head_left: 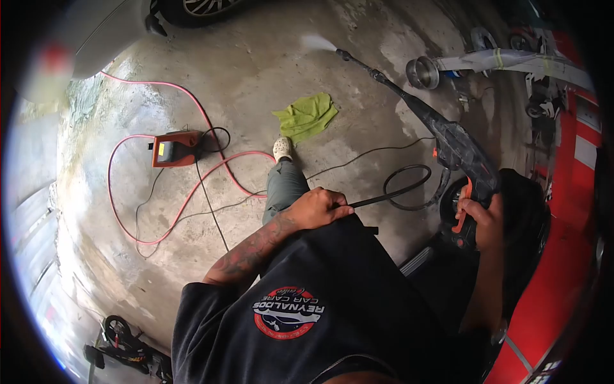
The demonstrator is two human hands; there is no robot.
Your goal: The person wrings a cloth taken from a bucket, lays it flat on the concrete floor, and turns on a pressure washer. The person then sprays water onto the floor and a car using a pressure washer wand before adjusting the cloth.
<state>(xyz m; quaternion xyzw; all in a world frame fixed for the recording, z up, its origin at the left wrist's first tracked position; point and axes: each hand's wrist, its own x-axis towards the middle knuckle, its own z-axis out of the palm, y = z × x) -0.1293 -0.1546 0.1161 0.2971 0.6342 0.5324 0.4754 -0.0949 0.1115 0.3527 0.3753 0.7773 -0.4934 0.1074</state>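
Note:
My right hand (pixel 481 216) is wrapped round the grip of a black pressure washer gun (pixel 451 137), near its orange trigger. The gun's long lance points up and away to the left, and a white spray (pixel 318 43) comes out of its nozzle. In front of my waist, my left hand (pixel 323 208) is closed on a black hose (pixel 391 194). From there the hose loops round to the right toward the gun. A green cloth (pixel 307 116) lies crumpled on the floor, just ahead of my shoe (pixel 282 148).
An orange and black machine (pixel 175 149) stands on the left with a red hose (pixel 185 89) and dark cables around it. A car wheel (pixel 203 8) shows at the top. A metal bowl (pixel 423 73) is at the upper right; a small motorcycle (pixel 125 349) is at the lower left.

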